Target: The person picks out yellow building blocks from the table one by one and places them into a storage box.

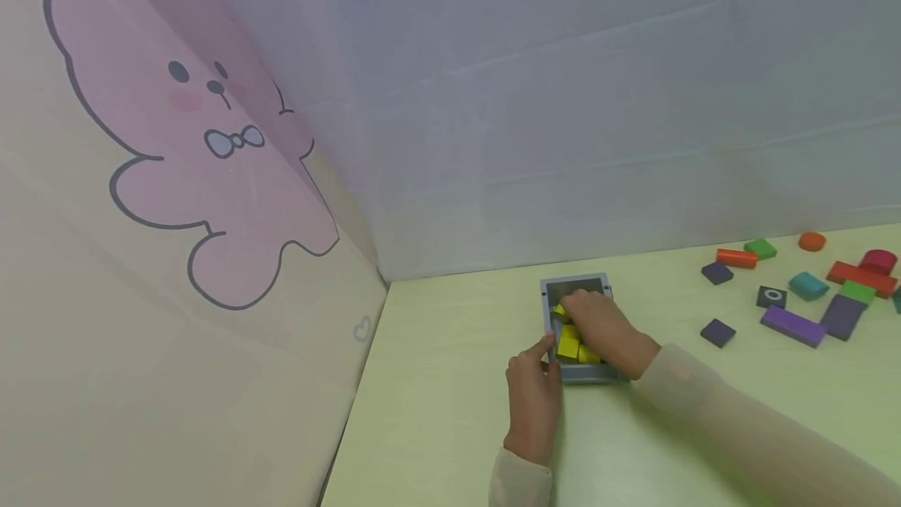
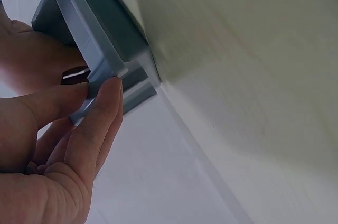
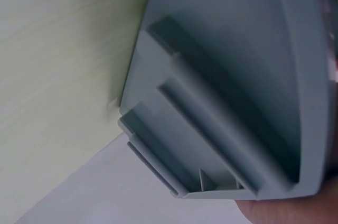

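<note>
A grey plastic bin (image 1: 584, 373) stands on the table with several yellow blocks (image 1: 568, 343) in it. My left hand (image 1: 533, 401) pinches the bin's near left edge; in the left wrist view, the thumb and fingers (image 2: 97, 123) lie on either side of the grey rim (image 2: 100, 49). Over the right wall, my right hand (image 1: 604, 327) reaches down into the bin, beside a small yellow block (image 1: 561, 313). Its fingertips are hidden, and I cannot tell whether they grip a block. The bin's ridged outer side (image 3: 211, 108) fills much of the right wrist view.
Loose blocks lie to the right: dark squares (image 1: 718, 332), a purple bar (image 1: 793, 325), a teal piece (image 1: 808, 285), an orange cylinder (image 1: 737, 258), and a red bar (image 1: 862, 279). Cloth walls (image 1: 563, 100) border the table at the back and left.
</note>
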Motion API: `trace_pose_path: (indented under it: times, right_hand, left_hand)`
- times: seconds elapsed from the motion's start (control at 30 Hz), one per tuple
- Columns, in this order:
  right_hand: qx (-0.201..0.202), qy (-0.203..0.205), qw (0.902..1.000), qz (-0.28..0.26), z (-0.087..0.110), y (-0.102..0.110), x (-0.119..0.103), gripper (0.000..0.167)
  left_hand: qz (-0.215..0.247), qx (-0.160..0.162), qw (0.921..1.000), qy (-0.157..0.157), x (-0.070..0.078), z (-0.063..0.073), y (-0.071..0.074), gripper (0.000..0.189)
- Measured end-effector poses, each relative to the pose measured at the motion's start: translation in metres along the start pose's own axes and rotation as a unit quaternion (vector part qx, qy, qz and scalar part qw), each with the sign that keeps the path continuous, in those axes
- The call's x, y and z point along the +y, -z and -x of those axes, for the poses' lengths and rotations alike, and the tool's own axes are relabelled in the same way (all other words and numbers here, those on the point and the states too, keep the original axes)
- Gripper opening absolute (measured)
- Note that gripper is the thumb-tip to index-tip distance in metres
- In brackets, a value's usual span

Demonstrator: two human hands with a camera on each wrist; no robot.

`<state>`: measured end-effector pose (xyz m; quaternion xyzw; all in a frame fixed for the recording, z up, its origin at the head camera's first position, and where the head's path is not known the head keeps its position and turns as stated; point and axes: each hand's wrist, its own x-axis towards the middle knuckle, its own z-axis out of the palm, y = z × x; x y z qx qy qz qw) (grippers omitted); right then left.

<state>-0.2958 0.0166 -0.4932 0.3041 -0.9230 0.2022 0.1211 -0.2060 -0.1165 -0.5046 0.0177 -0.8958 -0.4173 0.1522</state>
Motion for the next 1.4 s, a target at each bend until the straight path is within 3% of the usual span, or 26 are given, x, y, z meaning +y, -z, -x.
trace_pose_path:
  times: [0.23,0.73,1.0,1.4]
  right_hand:
    - [-0.025,0.003,0.9996,0.013,0.001,-0.002,0.000,0.026]
    - [-0.036,-0.012,0.9991,0.017,-0.001,0.000,0.000,0.025]
    - [-0.041,-0.028,0.9986,-0.016,0.004,0.006,-0.005,0.022]
    - [0.033,-0.039,0.9973,-0.052,0.034,0.021,-0.006,0.026]
  left_hand:
    - [0.001,-0.001,1.0000,0.002,-0.001,0.002,0.000,0.041]
    - [-0.001,-0.003,1.0000,0.000,-0.003,0.001,0.000,0.041]
    - [0.006,-0.006,1.0000,0.004,-0.005,0.002,-0.002,0.041]
    - [0.016,-0.024,0.9989,0.038,-0.014,0.007,-0.002,0.042]
